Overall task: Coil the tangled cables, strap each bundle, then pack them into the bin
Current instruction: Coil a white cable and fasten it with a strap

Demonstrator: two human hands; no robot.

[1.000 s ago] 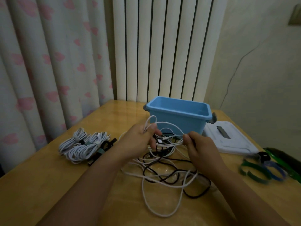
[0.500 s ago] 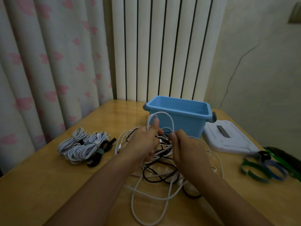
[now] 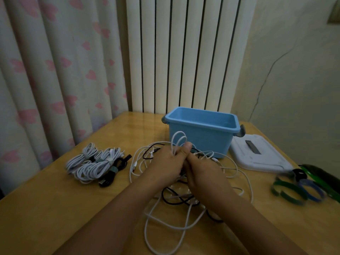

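Left hand point(image 3: 170, 162) pinching smooth white cable point(image 3: 177, 142) loops; right hand point(image 3: 204, 173) touching it, grip hidden. Glossy blue plastic bin point(image 3: 200, 131) just beyond.

A single head-worn camera looks forward and down, close over the table point(image 3: 46, 208), toward the bin point(image 3: 199, 140) and the curtained wall beyond.

Hidden fingers, blurred straps

The right hand point(image 3: 204, 173) hides its own fingers and part of the cable tangle point(image 3: 184, 203) beneath. The straps point(image 3: 298, 190) at the right are blurred, and a dark thing point(image 3: 323, 172) beyond them runs off the edge.
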